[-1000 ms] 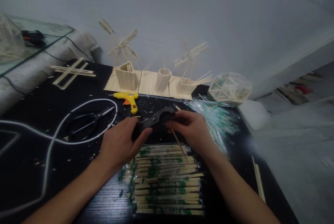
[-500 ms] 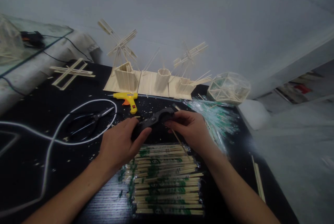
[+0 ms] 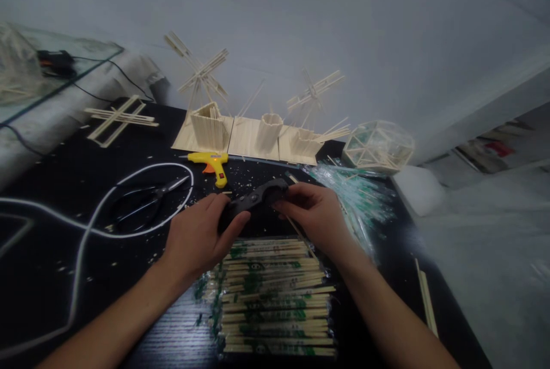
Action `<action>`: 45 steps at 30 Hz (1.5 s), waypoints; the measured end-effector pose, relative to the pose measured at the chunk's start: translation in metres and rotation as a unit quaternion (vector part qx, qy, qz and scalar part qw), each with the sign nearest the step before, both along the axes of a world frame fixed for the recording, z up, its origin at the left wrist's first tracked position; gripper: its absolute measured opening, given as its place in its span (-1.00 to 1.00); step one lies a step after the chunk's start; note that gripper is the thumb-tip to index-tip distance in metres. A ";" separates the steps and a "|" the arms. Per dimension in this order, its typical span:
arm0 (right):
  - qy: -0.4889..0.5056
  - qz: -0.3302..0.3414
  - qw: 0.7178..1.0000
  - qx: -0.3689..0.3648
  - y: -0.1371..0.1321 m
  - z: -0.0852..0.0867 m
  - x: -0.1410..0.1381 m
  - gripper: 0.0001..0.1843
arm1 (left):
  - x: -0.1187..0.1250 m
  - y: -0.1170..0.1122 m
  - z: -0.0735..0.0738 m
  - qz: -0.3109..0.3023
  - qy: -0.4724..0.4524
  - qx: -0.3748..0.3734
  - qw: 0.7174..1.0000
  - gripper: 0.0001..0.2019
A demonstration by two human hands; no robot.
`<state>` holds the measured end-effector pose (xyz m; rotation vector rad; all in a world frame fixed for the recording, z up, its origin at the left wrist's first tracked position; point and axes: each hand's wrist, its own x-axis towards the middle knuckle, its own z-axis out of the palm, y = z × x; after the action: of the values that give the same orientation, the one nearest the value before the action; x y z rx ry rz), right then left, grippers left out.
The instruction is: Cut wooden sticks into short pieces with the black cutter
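My left hand [image 3: 200, 228] is wrapped round the handles of a black hand cutter [image 3: 253, 198] with a curved head. Between the thumb and fingers of my right hand [image 3: 315, 214] is a thin bamboo stick [image 3: 299, 230], slanting down toward me. Its upper part lies at the cutter's head, where I cannot make out whether the blade touches it. Just below both hands, several paper-and-plastic-wrapped chopsticks [image 3: 277, 314] are laid side by side on the dark table [image 3: 365, 323].
A yellow glue gun [image 3: 210, 161] and pliers [image 3: 157, 197] inside a white cable loop [image 3: 129, 235] lie left. Stick windmill models [image 3: 210, 128] line the back. Crumpled wrappers [image 3: 361, 191], a stick dome [image 3: 378, 148] and loose sticks [image 3: 426, 303] are on the right.
The stick in my right hand has shifted slightly, its lower end now a little farther right. The grip of both hands looks the same, and the view has moved a little.
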<state>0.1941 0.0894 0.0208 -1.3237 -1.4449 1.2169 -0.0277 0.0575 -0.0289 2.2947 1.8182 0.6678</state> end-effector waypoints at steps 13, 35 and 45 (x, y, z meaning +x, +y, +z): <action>0.010 0.002 1.000 -0.006 -0.001 0.004 -0.001 -0.79 | 0.000 0.001 0.001 -0.001 -0.008 0.015 1.000 -0.51; 0.020 0.005 1.000 -0.018 -0.002 0.003 -0.001 -0.76 | 0.000 0.001 0.004 0.001 -0.024 -0.008 1.000 -0.53; 0.049 0.032 0.998 -0.001 0.002 -0.001 0.002 -0.77 | 0.007 0.010 0.002 0.062 -0.445 -0.329 0.830 -0.30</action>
<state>0.1956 0.0915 0.0199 -1.2100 -1.4274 1.3069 -0.0208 0.0680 -0.0267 1.1155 1.3900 0.7741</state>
